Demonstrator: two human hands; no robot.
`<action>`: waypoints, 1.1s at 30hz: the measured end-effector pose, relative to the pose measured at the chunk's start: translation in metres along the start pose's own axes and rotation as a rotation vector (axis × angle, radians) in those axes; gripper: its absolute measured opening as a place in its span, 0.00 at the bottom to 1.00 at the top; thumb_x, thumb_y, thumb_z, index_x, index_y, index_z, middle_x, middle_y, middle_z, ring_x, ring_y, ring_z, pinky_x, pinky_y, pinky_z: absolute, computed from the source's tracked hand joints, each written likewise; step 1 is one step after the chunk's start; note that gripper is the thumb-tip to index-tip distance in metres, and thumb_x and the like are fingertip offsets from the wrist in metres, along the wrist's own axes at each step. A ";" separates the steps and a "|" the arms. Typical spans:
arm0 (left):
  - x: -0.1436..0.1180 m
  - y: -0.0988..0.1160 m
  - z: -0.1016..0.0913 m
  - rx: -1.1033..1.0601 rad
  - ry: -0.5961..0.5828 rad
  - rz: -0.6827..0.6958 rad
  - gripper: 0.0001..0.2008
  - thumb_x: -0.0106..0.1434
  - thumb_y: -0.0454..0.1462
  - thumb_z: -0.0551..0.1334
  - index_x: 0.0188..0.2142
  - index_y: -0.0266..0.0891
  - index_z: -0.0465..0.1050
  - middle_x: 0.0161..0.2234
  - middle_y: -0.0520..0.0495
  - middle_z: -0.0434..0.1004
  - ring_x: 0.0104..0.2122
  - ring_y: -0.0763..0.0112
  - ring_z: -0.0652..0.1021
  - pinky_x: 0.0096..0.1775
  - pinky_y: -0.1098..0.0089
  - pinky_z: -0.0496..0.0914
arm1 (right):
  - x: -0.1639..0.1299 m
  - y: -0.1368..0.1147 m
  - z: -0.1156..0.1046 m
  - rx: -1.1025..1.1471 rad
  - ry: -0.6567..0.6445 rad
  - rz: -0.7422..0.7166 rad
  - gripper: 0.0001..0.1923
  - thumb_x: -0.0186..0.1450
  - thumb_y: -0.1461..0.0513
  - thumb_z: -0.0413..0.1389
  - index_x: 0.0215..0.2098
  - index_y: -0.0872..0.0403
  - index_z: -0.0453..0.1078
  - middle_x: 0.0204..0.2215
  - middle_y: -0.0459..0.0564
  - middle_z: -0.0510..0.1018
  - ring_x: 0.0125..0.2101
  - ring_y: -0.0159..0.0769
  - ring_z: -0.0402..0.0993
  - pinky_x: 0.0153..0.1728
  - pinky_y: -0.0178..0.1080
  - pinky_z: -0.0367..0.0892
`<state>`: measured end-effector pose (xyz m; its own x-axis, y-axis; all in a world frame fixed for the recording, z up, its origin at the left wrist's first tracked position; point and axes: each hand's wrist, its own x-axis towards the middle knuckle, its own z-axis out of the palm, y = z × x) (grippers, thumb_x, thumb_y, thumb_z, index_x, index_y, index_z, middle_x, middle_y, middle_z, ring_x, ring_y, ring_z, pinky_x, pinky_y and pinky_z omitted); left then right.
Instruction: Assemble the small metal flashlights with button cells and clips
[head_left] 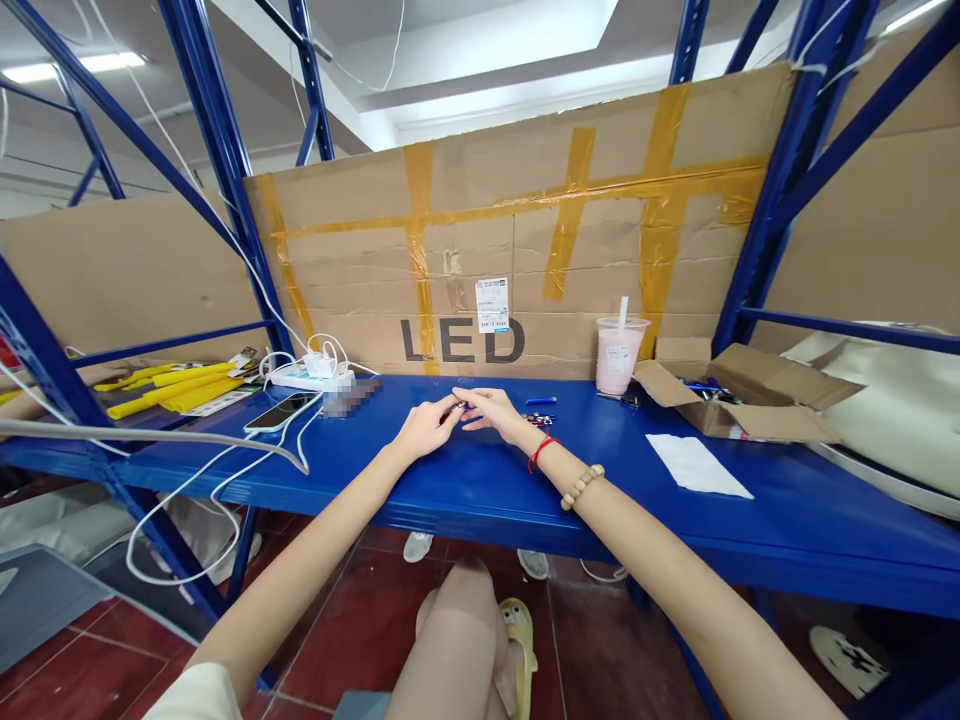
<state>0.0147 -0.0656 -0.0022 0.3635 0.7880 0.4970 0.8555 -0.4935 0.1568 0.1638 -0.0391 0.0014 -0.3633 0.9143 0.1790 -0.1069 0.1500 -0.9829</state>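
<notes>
Above the blue tabletop [480, 480], my left hand [427, 425] and my right hand [493, 412] meet at the fingertips. The left fingers are pinched on something small and dark, mostly hidden, that I cannot make out. My right thumb and fingers close in on the same spot from the other side. Just beyond the right wrist lie several small dark pieces [540, 420], too small to name. A short blue stick-like item [541, 401] rests behind them.
At the right stand a pink drink cup [619, 358], a white tissue [697, 465] and an open cardboard box [750, 400] of small items. To the left are a phone [283, 411], a power strip [311, 375] with trailing white cables, and yellow-wrapped items [187, 388]. Cardboard [345, 280] backs the table.
</notes>
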 end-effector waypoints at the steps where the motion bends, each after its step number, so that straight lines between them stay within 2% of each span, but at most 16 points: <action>1: 0.000 0.000 0.001 0.001 -0.004 0.008 0.16 0.66 0.42 0.46 0.47 0.42 0.66 0.29 0.51 0.76 0.29 0.68 0.75 0.29 0.74 0.63 | 0.000 0.000 -0.002 -0.006 -0.032 0.004 0.14 0.57 0.57 0.59 0.36 0.61 0.70 0.29 0.49 0.74 0.24 0.26 0.71 0.23 0.30 0.72; 6: 0.002 0.000 0.006 -0.011 -0.044 0.009 0.15 0.66 0.41 0.47 0.44 0.42 0.68 0.32 0.50 0.76 0.32 0.67 0.76 0.31 0.73 0.65 | -0.001 0.005 -0.013 -0.026 -0.183 0.080 0.15 0.55 0.56 0.60 0.37 0.58 0.70 0.28 0.48 0.72 0.22 0.25 0.69 0.22 0.31 0.73; 10: 0.003 0.001 0.012 -0.045 -0.076 -0.001 0.13 0.66 0.41 0.48 0.42 0.43 0.69 0.35 0.52 0.75 0.36 0.68 0.75 0.34 0.73 0.66 | 0.003 0.013 -0.024 -0.045 -0.275 0.158 0.19 0.55 0.58 0.60 0.43 0.57 0.68 0.27 0.47 0.71 0.23 0.24 0.69 0.26 0.30 0.73; 13: 0.003 0.002 0.015 -0.054 -0.076 -0.021 0.13 0.66 0.40 0.49 0.42 0.40 0.68 0.35 0.50 0.75 0.36 0.68 0.75 0.36 0.70 0.67 | 0.006 0.017 -0.030 -0.055 -0.293 0.173 0.22 0.56 0.58 0.61 0.47 0.56 0.66 0.27 0.45 0.70 0.23 0.23 0.68 0.28 0.30 0.73; 17: 0.004 0.004 0.017 -0.049 -0.070 -0.033 0.13 0.66 0.40 0.51 0.44 0.36 0.68 0.34 0.47 0.74 0.35 0.69 0.74 0.37 0.66 0.67 | 0.005 0.016 -0.031 -0.067 -0.303 0.170 0.22 0.54 0.59 0.62 0.46 0.56 0.67 0.30 0.46 0.72 0.23 0.22 0.68 0.26 0.28 0.72; 20: 0.005 0.004 0.018 -0.051 -0.064 -0.036 0.14 0.66 0.41 0.51 0.44 0.36 0.68 0.34 0.47 0.74 0.34 0.69 0.74 0.38 0.64 0.68 | 0.004 0.015 -0.032 -0.062 -0.286 0.165 0.20 0.56 0.60 0.60 0.46 0.58 0.67 0.29 0.46 0.71 0.22 0.22 0.67 0.23 0.27 0.68; 24: 0.011 0.000 0.020 -0.065 0.008 -0.094 0.16 0.67 0.42 0.49 0.47 0.35 0.66 0.37 0.45 0.73 0.38 0.68 0.74 0.42 0.61 0.67 | 0.000 0.012 -0.035 -0.045 -0.240 0.158 0.17 0.62 0.56 0.54 0.45 0.59 0.66 0.18 0.39 0.62 0.13 0.17 0.53 0.16 0.24 0.60; 28: 0.015 -0.006 0.023 -0.104 0.049 -0.158 0.17 0.68 0.42 0.46 0.48 0.33 0.64 0.37 0.44 0.72 0.36 0.69 0.74 0.41 0.62 0.67 | -0.009 0.006 -0.037 -0.065 -0.174 0.129 0.20 0.65 0.51 0.47 0.44 0.58 0.66 0.14 0.36 0.54 0.12 0.17 0.47 0.19 0.26 0.61; 31: 0.016 -0.007 0.025 -0.126 0.031 -0.165 0.17 0.68 0.43 0.47 0.48 0.34 0.64 0.38 0.44 0.72 0.36 0.69 0.74 0.41 0.62 0.68 | -0.012 0.006 -0.032 -0.134 -0.080 0.114 0.20 0.64 0.51 0.48 0.41 0.59 0.67 0.14 0.35 0.53 0.11 0.18 0.46 0.18 0.27 0.60; 33: 0.016 -0.007 0.026 -0.129 0.018 -0.182 0.17 0.68 0.43 0.47 0.48 0.34 0.64 0.39 0.44 0.71 0.37 0.69 0.74 0.41 0.62 0.68 | -0.011 0.009 -0.024 -0.206 0.004 0.118 0.20 0.64 0.50 0.48 0.38 0.60 0.66 0.15 0.37 0.57 0.12 0.19 0.50 0.18 0.28 0.61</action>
<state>0.0235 -0.0402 -0.0176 0.2001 0.8623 0.4652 0.8515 -0.3879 0.3528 0.1889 -0.0387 -0.0106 -0.3587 0.9314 0.0624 0.1277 0.1152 -0.9851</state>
